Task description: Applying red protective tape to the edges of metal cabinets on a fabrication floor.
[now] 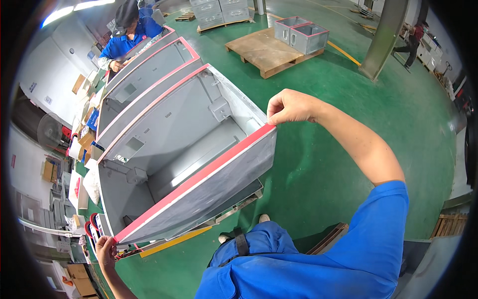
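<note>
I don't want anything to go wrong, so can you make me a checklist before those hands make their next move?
1. Left hand at the strip's near-left end: ok.
2. Right hand at its other end: ok.
3. Red strip lined up along the grey box's near rim: ok.
4. Strip stuck down firmly: cannot tell.
5. Co-worker away from this box: ok.

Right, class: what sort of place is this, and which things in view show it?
Probably a factory workshop: several open grey metal boxes with red edging stand in a row, a wooden pallet on the green floor bears two more, and a co-worker in blue stands beyond.
</note>
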